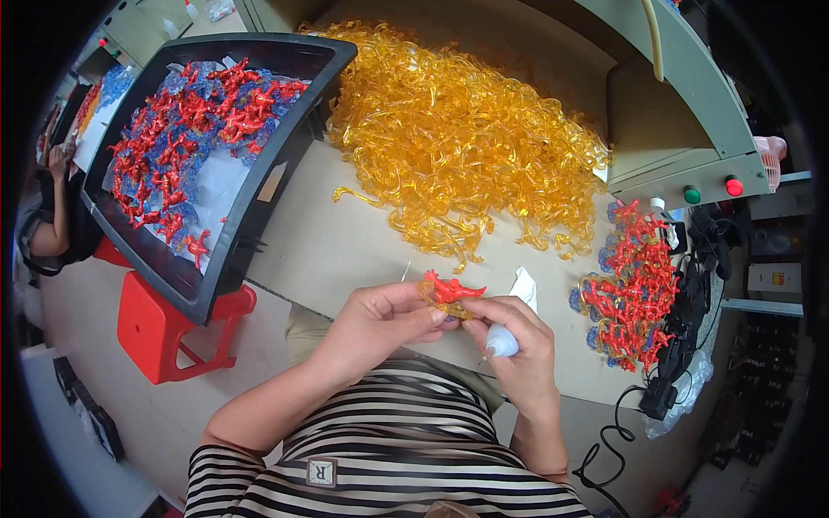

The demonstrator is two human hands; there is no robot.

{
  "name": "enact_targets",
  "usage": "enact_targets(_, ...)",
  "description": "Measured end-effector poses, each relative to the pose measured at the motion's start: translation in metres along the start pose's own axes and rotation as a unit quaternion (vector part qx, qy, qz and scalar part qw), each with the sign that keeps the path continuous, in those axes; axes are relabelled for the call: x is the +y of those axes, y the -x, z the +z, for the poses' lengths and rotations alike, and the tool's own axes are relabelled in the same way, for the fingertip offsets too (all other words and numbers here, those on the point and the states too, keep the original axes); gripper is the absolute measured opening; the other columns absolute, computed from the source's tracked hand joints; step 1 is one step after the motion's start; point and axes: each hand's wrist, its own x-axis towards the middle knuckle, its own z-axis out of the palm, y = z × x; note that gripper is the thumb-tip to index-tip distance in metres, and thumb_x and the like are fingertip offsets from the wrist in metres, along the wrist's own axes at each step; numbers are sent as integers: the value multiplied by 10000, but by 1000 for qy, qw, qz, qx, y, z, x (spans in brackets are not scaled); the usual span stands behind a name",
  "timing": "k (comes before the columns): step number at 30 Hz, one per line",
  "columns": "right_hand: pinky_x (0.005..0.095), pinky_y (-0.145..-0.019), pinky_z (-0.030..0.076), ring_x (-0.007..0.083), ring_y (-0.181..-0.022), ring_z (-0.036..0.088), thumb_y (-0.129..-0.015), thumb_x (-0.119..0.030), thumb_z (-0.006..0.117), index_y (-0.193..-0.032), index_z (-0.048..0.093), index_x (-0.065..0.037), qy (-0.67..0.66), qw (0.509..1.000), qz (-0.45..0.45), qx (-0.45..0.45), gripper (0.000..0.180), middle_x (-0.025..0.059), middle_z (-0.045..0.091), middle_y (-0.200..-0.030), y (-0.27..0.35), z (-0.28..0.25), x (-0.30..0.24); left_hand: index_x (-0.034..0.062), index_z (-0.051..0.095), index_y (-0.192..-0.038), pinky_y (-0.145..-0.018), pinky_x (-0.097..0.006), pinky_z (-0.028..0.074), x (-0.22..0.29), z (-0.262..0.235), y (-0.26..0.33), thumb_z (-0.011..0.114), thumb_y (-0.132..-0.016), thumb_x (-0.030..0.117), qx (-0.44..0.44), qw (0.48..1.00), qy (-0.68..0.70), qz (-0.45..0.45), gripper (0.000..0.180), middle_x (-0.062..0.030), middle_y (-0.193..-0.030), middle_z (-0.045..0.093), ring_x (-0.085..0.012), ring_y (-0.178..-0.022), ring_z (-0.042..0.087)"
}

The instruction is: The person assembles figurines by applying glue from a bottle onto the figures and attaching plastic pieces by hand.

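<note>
A red plastic figurine [451, 288] with a translucent amber piece at its base is pinched between the thumb and fingers of my left hand [376, 321]. My right hand [525, 344] meets it from the other side, its fingertips at the amber piece. A small pale squeeze bottle [501, 340] with a thin tip is also tucked in my right hand, its tip slanting down to the left. Beyond my hands lies a large heap of curled translucent amber plastic pieces [449, 129]. A white paper or cloth scrap [524, 288] sits just behind my right hand.
At left, a black tray [250, 194] holds red figurines on blue translucent pieces. Below it stands a red stool [155, 328]. Assembled red, amber and blue figurines [635, 285] cluster at right, beside black cables [661, 393] and a panel with buttons [692, 194]. Another person's arm [59, 203] shows far left.
</note>
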Motion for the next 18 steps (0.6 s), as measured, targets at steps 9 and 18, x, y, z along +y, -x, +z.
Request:
enact_targets(9,282,-628,491,187,-779,601,-709,17,679,-956,631,-48,53,998,-39,19,260,97,594,-898,-4,-1,-7,-23,545,-1103,-809,-237,496,-7,0,-3,530,-873,62,8,998,-41,37,246,-68,-1005,609,-138,-930,597)
enact_targets(18,241,-684,483,139,-786,598,-730,28,668,-912,627,-18,-152,982,111,26,192,75,609,-867,1,-1,7,-17,498,-1165,-777,-261,518,2,-6,-3,541,-870,74,-58,997,2,-49,312,-100,-1007,606,-175,-901,616)
